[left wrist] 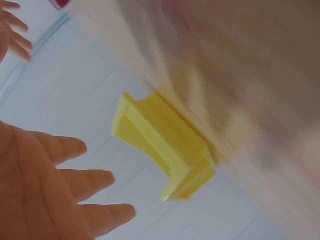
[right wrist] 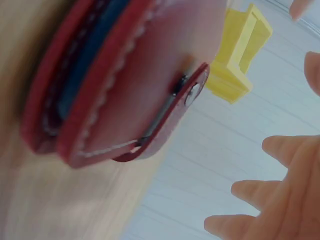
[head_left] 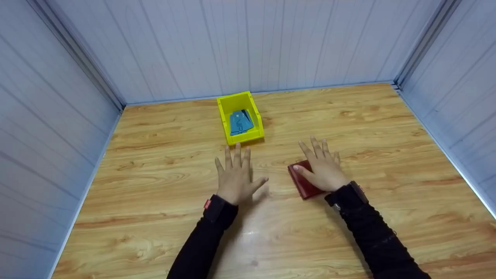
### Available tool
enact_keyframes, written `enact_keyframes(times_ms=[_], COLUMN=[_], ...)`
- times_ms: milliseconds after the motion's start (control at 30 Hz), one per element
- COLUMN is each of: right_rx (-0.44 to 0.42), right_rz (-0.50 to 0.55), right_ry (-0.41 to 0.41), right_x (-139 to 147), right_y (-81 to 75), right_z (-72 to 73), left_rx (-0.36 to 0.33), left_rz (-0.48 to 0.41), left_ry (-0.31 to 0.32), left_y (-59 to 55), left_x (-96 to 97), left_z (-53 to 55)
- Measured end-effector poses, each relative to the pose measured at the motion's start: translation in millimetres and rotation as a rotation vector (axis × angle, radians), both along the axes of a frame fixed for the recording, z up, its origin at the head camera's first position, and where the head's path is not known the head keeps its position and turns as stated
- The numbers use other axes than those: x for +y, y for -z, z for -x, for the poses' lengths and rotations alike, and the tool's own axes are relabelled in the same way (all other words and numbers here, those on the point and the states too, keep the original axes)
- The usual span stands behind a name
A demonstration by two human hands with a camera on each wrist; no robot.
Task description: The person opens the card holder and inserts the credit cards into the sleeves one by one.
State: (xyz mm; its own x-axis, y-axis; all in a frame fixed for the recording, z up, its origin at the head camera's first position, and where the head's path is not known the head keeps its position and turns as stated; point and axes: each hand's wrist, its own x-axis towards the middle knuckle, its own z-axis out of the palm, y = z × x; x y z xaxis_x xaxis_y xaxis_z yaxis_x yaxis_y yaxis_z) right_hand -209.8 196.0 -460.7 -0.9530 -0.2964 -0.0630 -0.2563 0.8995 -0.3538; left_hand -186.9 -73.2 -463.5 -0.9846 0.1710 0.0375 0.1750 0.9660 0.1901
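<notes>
My left hand [head_left: 235, 182] is held over the wooden table with fingers spread and nothing in it, its fingertips just short of a yellow bin [head_left: 245, 138] in the head view. The right hand [head_left: 325, 170], also with fingers straight and apart, hovers over a dark red leather wallet [head_left: 301, 185] and partly covers it. Seen from the right wrist, the wallet [right wrist: 155, 65] has white stitching, a strap with a metal snap, and something blue between its layers. Several blue-grey cards [head_left: 241, 123] lie in the yellow bin.
The wooden tabletop [head_left: 162, 186] is enclosed by a white panelled back wall [head_left: 271, 46] and side walls, the left [head_left: 42, 128] and the right [head_left: 461, 97]. The bin stands near the back wall, left of the wallet.
</notes>
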Motion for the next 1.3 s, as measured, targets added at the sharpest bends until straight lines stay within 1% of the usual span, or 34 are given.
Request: enact_keyframes(times_ms=[133, 200, 300, 400, 567, 667, 833, 933, 1000, 1167, 1300], right_rx=[-0.021, -0.036, -0.047, -0.047, -0.030, -0.026, -0.045, -0.074, -0.089, -0.106, -0.106], right_rz=[-0.010, -0.016, -0.027, -0.041, -0.066, -0.064, -0.026, -0.009, -0.003, 0.000, -0.019], right_ry=[-0.021, -0.027, -0.038, -0.051, -0.084, -0.118, -0.176, -0.192, -0.196, -0.197, -0.195], right_x=[1.0, 0.7, -0.2, -1.8, -2.6, -1.6, -0.1, 0.7, 1.3, 1.7, 1.7], right_y=[2.1, 2.9, 4.8, 8.2, 13.3, 15.1, 15.6, 16.0, 16.3, 14.6, 13.4], right_z=[-0.8, -1.9, -3.1, -4.0, -5.5, -5.9, -6.3, -7.1, -7.8, -10.1, -11.5], left_rx=[-0.007, -0.011, -0.041, -0.081, -0.114, -0.129, -0.124, -0.117, -0.121, -0.129, -0.114], left_rz=[0.006, 0.010, 0.022, 0.012, -0.049, -0.074, -0.073, -0.066, -0.080, -0.135, -0.168], left_ry=[-0.020, -0.029, -0.040, -0.048, -0.060, -0.065, -0.089, -0.105, -0.107, -0.088, -0.068], left_y=[-4.8, -6.2, -7.9, -7.3, -4.8, -3.0, -1.9, -1.7, -1.2, 0.6, 1.7], left_x=[-0.2, -0.2, 0.6, 0.6, 0.5, 0.2, -0.8, -2.5, -4.0, -7.7, -10.0], left_z=[22.8, 32.4, 43.1, 50.5, 57.5, 60.6, 67.8, 72.0, 74.0, 76.2, 77.3])
